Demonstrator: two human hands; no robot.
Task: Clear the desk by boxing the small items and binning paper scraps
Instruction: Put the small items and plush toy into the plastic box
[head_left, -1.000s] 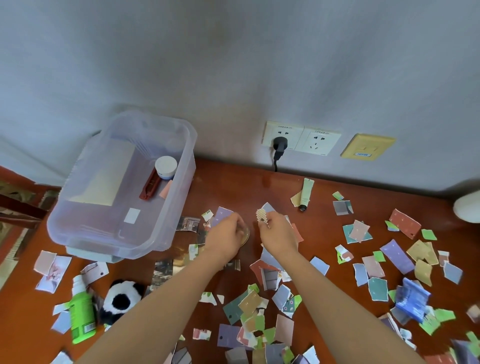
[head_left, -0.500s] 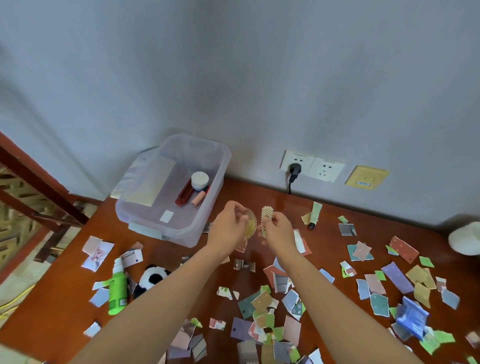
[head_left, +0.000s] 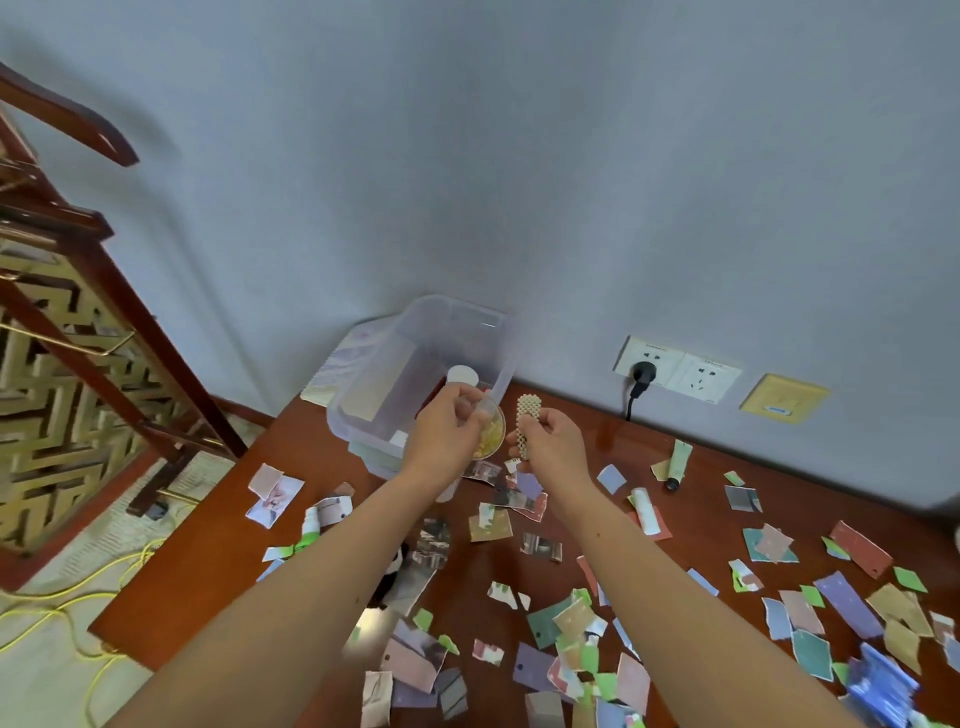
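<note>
1. Beaded hair clip (head_left: 526, 423): long axis upright, lower end pinched by your right hand (head_left: 555, 448)
2. Round yellow-filled dish (head_left: 491, 435): gripped in your left hand (head_left: 441, 439), just left of the clip, near the clear plastic box (head_left: 410, 358)

Your left forearm (head_left: 311, 571), from seven o'clock, and your right forearm (head_left: 675, 587), from five o'clock, are bare along their whole visible length. Your left hand (head_left: 441, 436) and right hand (head_left: 553, 449) are bare too.
</note>
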